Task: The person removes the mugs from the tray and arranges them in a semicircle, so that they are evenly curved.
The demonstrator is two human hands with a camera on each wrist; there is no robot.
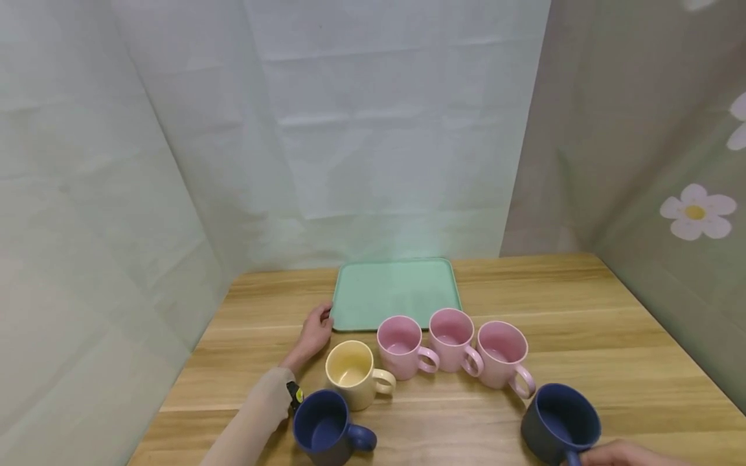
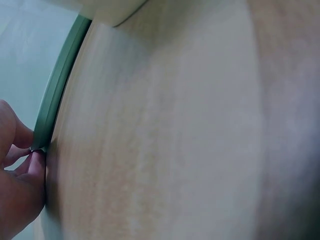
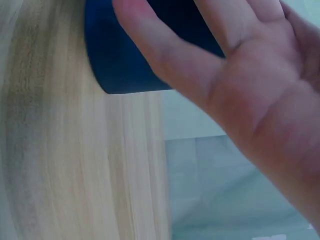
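My left hand [image 1: 315, 334] pinches the near left corner of a mint-green tray [image 1: 396, 291]; in the left wrist view, thumb and finger meet at the tray's edge [image 2: 55, 90]. At lower right, my right hand [image 1: 620, 453] touches a dark blue mug [image 1: 559, 421] beside its handle. The right wrist view shows its fingers [image 3: 175, 60] fairly straight across the mug's side [image 3: 117, 60]; fingertips are partly out of frame. A second dark blue mug [image 1: 323, 427] and a yellow mug [image 1: 355, 378] stand near my left forearm.
Three pink mugs [image 1: 402, 349], [image 1: 451, 340], [image 1: 502, 356] stand in a row in front of the tray, handles toward the right. Everything is on a wooden table [image 1: 583, 310]. Pale cloth [image 1: 379, 129] hangs behind, and a flowered curtain [image 1: 670, 291] hangs along the right.
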